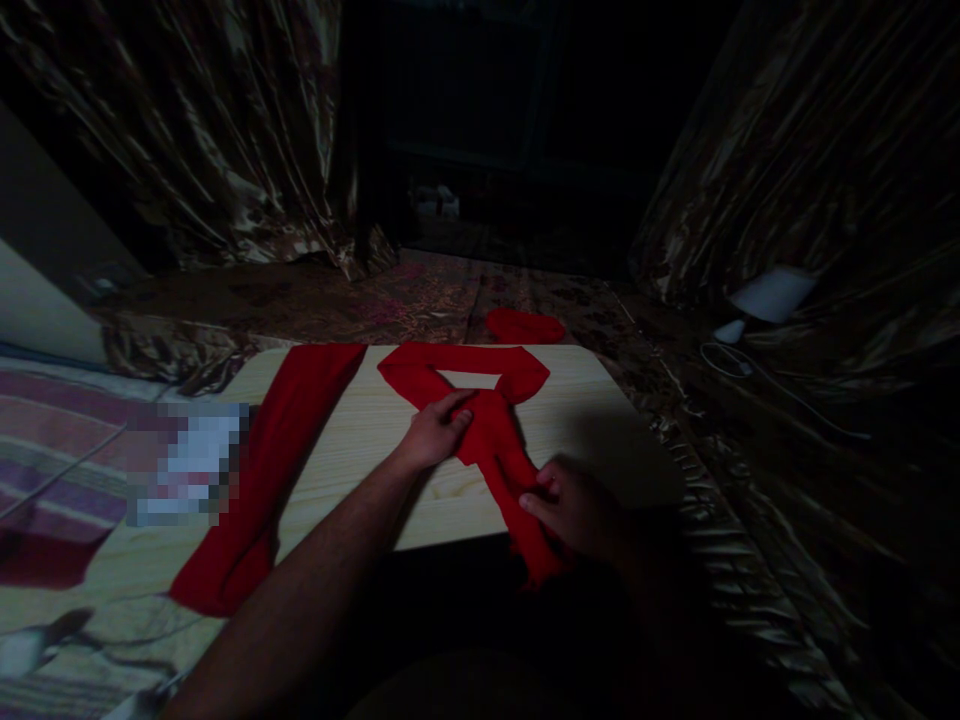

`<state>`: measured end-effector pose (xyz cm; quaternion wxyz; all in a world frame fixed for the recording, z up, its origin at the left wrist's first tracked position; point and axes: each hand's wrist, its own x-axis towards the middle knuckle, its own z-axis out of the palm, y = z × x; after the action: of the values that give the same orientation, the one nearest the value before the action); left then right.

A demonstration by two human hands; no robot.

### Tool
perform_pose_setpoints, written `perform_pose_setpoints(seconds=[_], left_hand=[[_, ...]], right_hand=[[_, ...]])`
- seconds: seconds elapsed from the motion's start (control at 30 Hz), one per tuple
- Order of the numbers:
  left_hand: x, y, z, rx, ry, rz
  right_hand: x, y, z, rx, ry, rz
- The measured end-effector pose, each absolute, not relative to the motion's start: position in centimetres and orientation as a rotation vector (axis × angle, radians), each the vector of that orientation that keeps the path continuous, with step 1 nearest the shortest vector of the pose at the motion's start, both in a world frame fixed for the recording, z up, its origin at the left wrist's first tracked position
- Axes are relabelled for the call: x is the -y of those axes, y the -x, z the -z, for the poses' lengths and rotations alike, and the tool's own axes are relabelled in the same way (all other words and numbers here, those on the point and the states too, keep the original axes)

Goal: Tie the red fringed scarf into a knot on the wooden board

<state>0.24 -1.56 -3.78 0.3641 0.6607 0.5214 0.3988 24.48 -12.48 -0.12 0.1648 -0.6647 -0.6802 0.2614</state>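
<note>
A red scarf (499, 430) lies on a pale wood-grain table (352, 480). Its far part makes a loop with bare table showing through, and its two lengths cross at the near side. At that crossing my left hand (439, 432) grips the cloth, fingers and thumb pointing right. Lower down, my right hand (566, 505) pinches the right edge of the scarf's tail between thumb and fingers. The tail's ragged end droops over the table's near edge. Shadow covers much of my right hand.
A second long red cloth (292, 450) lies along the table's left side. Beyond the far edge sits another red piece (525, 325). A white lamp (772, 293) with a cord stands on the floor at right. Patterned curtains (262, 150) hang behind; striped bedding (60, 430) is at left.
</note>
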Motion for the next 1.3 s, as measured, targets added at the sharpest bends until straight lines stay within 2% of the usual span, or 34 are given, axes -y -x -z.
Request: perform_pose_setpoints(seconds=[0.1,0.3,0.47,0.63,0.73,0.93,1.13,1.3], left_hand=[[1.5,-0.3,3.9,-1.363,-1.721,-0.991],[1.3,-0.4,4.2,-1.452,-1.92,-0.896],[1.6,-0.5,3.8,-1.53,-2.006,-0.851],[1.7,-0.6,3.7,-1.557,-2.044,-0.848],[1.6,-0.5,3.8,-1.567,-2.052,-0.834],[1.5,-0.6,3.9,-1.565,-2.039,-0.828],[1.6,-0.7,3.8,-1.569,-2.046,-0.828],[1.6,-0.7,3.7,-1.572,-2.056,-0.813]], right_hand=[[12.9,-24.6,0.2,1.929,1.878,-0.723],[13.3,-24.4,1.9,1.717,1.669,-1.016],[12.6,-23.3,3.0,1.433,1.517,-1.113],[11.7,-22.5,2.2,1.212,1.412,-1.438],[11.3,-22.5,1.4,1.211,1.394,-1.532],[11.1,-23.0,0.4,1.145,1.294,-1.492],[12.9,-25.3,-0.3,1.315,1.274,-1.818],[14.0,-27.8,-1.1,1.463,1.173,-1.919]])
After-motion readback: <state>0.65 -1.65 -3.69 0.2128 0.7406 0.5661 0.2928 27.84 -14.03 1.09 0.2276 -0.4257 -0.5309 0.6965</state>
